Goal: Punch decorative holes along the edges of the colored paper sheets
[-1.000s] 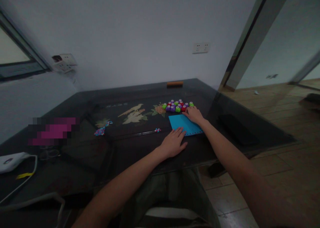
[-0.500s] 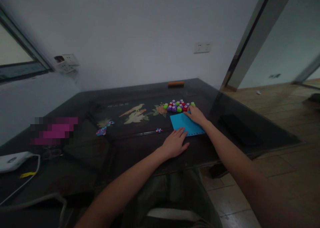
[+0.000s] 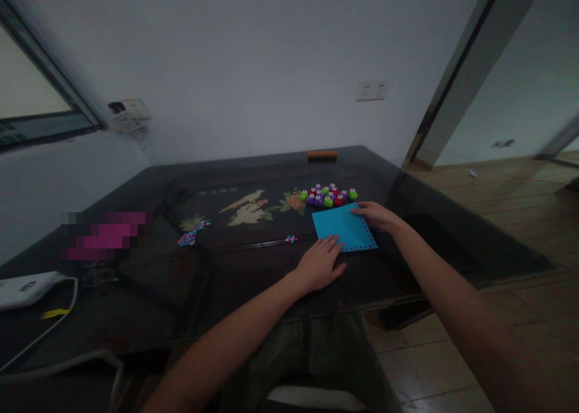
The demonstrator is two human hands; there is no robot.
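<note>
Two open palms, left hand and right hand, pin the blue sheet, gripping nothing; reaching the punches behind it needs one freed.

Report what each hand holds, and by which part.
Nothing lifted: the left hand lies flat on the blue sheet, at its near edge; right hand touches its far right corner, grip unclear.

Punches behind sheet; bead piles, seemingly, left.
</note>
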